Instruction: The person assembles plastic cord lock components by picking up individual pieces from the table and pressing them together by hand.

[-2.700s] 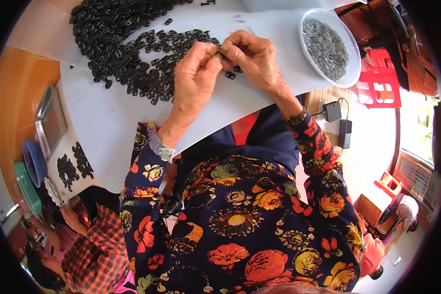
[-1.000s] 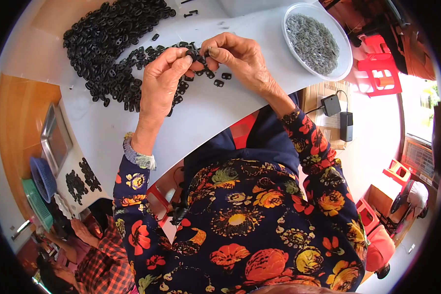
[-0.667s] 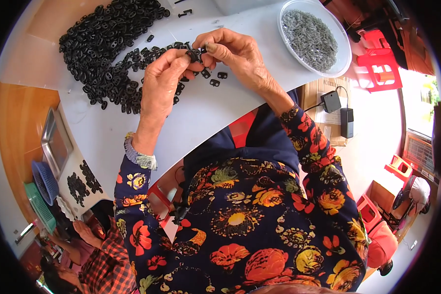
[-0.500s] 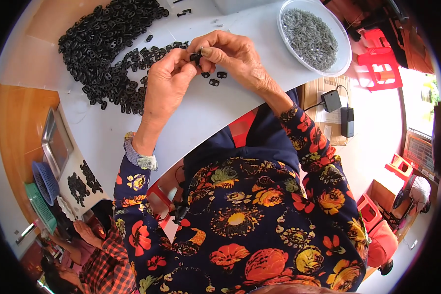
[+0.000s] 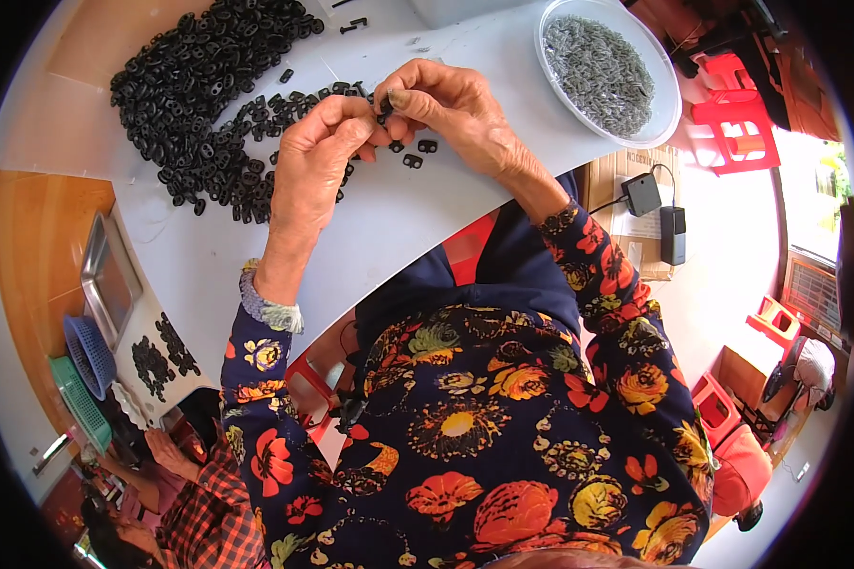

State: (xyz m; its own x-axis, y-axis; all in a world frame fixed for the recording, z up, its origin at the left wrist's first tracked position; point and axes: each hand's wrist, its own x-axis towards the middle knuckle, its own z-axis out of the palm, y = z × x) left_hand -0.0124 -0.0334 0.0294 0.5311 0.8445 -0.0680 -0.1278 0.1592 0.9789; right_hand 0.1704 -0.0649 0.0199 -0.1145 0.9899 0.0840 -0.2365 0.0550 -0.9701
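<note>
"Any lane through?"
"Yes, near side: bare white tabletop [image 5: 399, 223] between left forearm [image 5: 287, 261] and right forearm [image 5: 538, 190]!"
"Far left?"
"Blocked, heaped black cord-lock parts [image 5: 204, 81]! Far right, a round tub [image 5: 668, 100] of springs [image 5: 598, 76] bars passage."

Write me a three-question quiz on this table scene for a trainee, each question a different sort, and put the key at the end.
1. True or false: the heap of black pieces lies to the right of the round tub, as the camera sees it.
2. Fill in the colour: a small ____ part shows at the fingertips of the right hand.
3. Multiple choice: what colour is the basket nearest the metal tray at the left?
a) green
b) blue
c) red

Key:
1. False; the heap is on the left.
2. black
3. b
</note>
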